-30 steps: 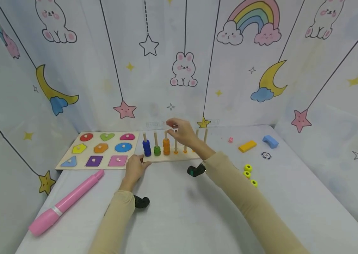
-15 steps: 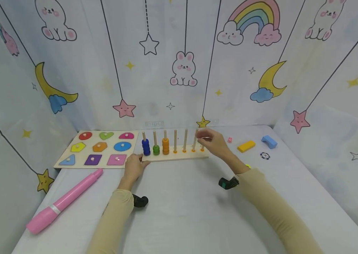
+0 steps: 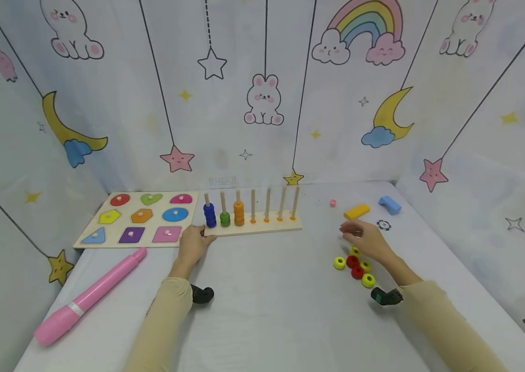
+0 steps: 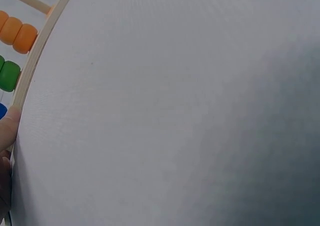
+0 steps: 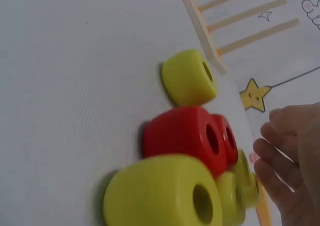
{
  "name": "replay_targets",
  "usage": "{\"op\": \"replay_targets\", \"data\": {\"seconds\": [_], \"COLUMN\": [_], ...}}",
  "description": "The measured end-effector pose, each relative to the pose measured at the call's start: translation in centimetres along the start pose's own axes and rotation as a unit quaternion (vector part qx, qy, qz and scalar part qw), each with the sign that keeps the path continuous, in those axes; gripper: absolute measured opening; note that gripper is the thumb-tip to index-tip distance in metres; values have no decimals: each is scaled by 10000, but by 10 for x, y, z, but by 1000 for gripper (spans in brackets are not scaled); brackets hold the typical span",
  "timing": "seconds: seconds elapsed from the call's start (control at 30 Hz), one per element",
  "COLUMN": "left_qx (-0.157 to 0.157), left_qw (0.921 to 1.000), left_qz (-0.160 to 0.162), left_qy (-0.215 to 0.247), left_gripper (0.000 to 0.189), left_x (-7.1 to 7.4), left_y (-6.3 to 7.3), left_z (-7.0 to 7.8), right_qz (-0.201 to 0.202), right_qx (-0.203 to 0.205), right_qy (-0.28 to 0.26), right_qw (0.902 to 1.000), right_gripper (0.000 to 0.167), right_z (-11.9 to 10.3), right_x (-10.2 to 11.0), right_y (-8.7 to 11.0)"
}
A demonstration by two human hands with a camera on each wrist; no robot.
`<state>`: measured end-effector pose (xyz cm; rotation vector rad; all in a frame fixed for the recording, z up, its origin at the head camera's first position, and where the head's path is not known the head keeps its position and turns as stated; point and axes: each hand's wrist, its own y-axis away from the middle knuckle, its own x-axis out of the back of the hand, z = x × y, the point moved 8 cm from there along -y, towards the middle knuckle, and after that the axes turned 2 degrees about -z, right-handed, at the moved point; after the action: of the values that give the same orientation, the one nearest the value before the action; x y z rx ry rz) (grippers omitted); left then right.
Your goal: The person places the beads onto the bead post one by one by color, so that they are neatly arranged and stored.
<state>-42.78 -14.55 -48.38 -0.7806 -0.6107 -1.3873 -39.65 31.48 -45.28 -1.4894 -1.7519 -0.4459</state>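
A wooden peg board [image 3: 272, 228] stands at the back of the table. Blue beads [image 3: 210, 215], green beads [image 3: 225, 219] and orange beads [image 3: 238, 214] are stacked on its three leftmost pegs; the other pegs are bare. My left hand [image 3: 192, 245] grips the board's left end, its thumb [image 4: 9, 128] along the front edge in the left wrist view. My right hand [image 3: 368, 239] hovers with loosely bent fingers and nothing in them, just above loose yellow beads [image 3: 368, 280] and red beads [image 3: 357, 272]. In the right wrist view, its fingers [image 5: 277, 161] are beside the bead group.
Left of the peg board lies a shape puzzle [image 3: 125, 218] with knobbed pieces. A pink tube-shaped thing [image 3: 90, 297] lies in front of it. Behind my right hand are a yellow block [image 3: 357, 211], a blue arched block [image 3: 390, 205], a black-and-white disc [image 3: 384, 225] and a small pink piece [image 3: 333, 203].
My right hand has moved from above the orange bead peg, rightward past the bare pegs, to the loose beads, which now show more fully. My left hand stays on the board.
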Motion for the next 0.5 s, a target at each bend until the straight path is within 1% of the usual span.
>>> {"op": "replay_targets", "data": {"seconds": [0.17,0.23,0.3,0.4,0.5], "left_qx": [39,5,-32,-81,-126], "left_qw": [10000,10000,10000,10000,9999], "left_qz": [-20,-20,-16,15,28], "left_qy": [-70,-79,-65,-24,-2], "left_gripper": [57,56,56,56,55], "left_x": [0,-1,-1,0,0], "left_y": [-1,-1,-1,-1,0], "left_z": [-3,-2,-1,-2,0], "right_qz": [-129,-152,-172,-276,-356], "right_qx": [-123,-142,-108,10,46], "right_qy": [152,180,216,371,426], "right_qw": [9997,9996,9996,9989,9984], "right_gripper": [22,22,25,33,35], "right_z": [12,14,17,20,25], "right_x": [7,9,12,13,14], "right_y": [18,24,30,33,35]}}
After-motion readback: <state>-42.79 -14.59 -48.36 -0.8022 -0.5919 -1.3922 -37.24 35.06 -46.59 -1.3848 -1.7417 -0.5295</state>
